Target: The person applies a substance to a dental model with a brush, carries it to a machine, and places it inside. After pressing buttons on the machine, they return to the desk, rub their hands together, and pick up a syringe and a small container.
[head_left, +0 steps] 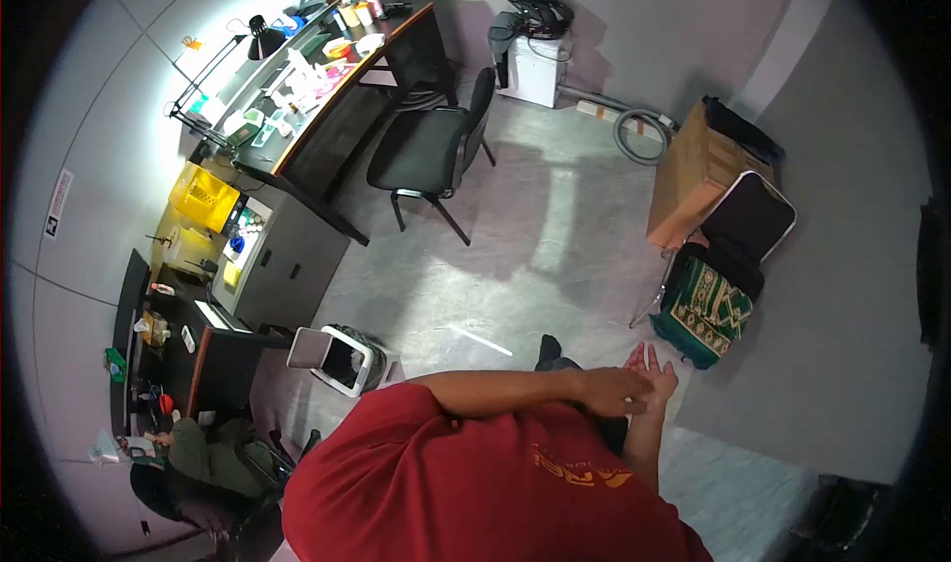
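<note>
My left hand (609, 392) and my right hand (657, 366) meet in front of my red shirt (475, 493). My left arm crosses my chest from the left, and that hand lies curled over the right wrist. The right forearm rises from below, its fingers stretched out and slightly apart. Neither hand holds an object. Just left of the hands, one dark foot (549, 348) shows on the grey floor.
A black office chair (436, 146) stands by a cluttered desk (327, 67), with a yellow crate (205, 196) and a grey cabinet (287, 255) nearby. A white bin (337, 359) is close on my left. On the right are a cardboard box (693, 176) and a green patterned mat (708, 309). Another person (208, 453) sits lower left.
</note>
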